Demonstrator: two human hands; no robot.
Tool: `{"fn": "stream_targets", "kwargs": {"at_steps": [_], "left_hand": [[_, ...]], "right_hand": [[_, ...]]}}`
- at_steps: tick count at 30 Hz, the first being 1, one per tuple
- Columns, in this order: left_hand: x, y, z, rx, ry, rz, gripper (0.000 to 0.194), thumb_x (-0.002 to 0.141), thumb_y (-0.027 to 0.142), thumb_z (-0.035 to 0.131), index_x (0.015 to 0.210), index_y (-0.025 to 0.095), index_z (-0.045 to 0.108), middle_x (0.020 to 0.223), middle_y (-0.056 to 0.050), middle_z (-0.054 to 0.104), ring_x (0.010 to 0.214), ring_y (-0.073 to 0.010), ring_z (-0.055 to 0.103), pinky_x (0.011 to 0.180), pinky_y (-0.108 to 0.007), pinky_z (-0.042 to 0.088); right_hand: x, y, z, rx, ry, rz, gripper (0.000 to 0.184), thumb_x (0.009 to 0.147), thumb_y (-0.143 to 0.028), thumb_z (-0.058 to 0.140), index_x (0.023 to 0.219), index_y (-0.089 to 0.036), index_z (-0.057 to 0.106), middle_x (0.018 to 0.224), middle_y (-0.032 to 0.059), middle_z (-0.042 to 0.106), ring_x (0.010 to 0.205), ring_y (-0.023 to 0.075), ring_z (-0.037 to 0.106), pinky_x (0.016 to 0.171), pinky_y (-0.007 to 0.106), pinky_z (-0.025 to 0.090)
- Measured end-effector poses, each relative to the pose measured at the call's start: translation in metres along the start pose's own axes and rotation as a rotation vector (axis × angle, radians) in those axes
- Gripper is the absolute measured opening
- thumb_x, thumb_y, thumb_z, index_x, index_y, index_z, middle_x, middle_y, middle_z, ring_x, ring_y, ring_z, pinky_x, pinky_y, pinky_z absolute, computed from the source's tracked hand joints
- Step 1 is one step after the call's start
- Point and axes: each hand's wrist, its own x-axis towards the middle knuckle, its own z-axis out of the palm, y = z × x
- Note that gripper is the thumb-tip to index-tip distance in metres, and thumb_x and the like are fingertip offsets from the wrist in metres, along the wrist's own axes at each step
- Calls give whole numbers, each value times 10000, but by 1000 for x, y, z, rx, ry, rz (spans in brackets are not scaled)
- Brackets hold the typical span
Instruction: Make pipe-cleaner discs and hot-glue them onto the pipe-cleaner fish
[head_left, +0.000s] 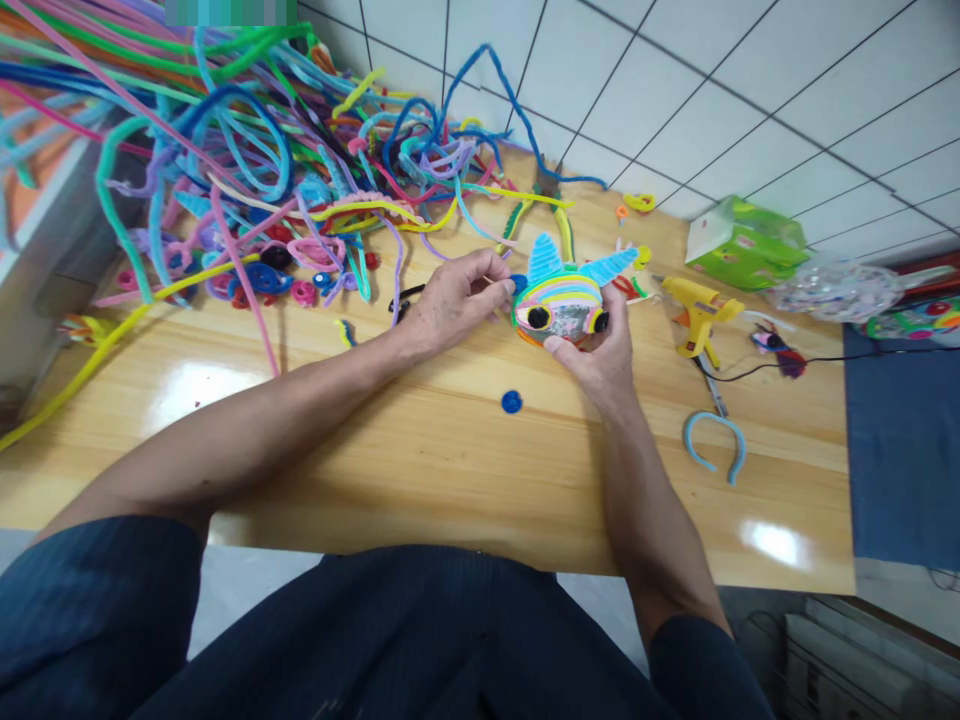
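Observation:
My right hand (pixel 606 358) is closed around a colourful pipe-cleaner animal head (pixel 561 297) with two light-blue ears, black eyes and a silvery front. Its thumb presses the lower front of the head. My left hand (pixel 459 300) pinches a small blue pipe-cleaner coil (pixel 518 284) at the left side of the head; I cannot tell whether the coil is attached there. Another blue coil (pixel 511 401) lies flat on the wooden table (pixel 420 460) below the head. Yellow-green-handled pliers (pixel 564 225) lie behind the head, partly hidden.
A large tangle of pipe cleaners (pixel 247 150) covers the back left. To the right are a yellow glue gun (pixel 699 312) with a black cord, a bent light-blue pipe cleaner (pixel 714 420) and a green tissue pack (pixel 746 240). A tiled wall (pixel 675 100) bounds the back.

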Motion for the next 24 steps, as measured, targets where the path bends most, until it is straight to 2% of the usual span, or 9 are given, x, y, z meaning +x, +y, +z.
{"fn": "stream_targets", "kwargs": {"at_steps": [9,15,18,24], "left_hand": [[1,-4,1,-26,17,-12,403,981,581,795,941,200,667,807,-24,762,737,-154,746,627,-248,608],[1,-5,-1,-17,16,-19,337,981,524,800,943,202,705,718,7,709,596,-120,646,534,-228,522],[2,-7,-3,-13,12,-11,378,973,574,802,955,206,717,712,10,694,578,-119,629,518,-235,495],[2,-8,-3,36,14,34,485,957,694,778,954,213,712,717,4,686,648,-145,667,606,-268,528]], "right_hand": [[0,-3,2,11,11,-15,944,740,-587,940,1538,-351,494,1566,87,648,1436,363,674,1261,654,549],[0,-1,3,-7,26,-13,966,730,-596,942,1545,-342,490,1581,99,643,1462,380,656,1283,680,520],[0,1,2,-9,21,-24,957,732,-580,945,1542,-349,490,1560,90,649,1438,376,669,1276,682,529],[0,-2,3,2,23,-20,941,736,-563,942,1531,-341,491,1527,99,662,1411,368,679,1257,678,537]]}}
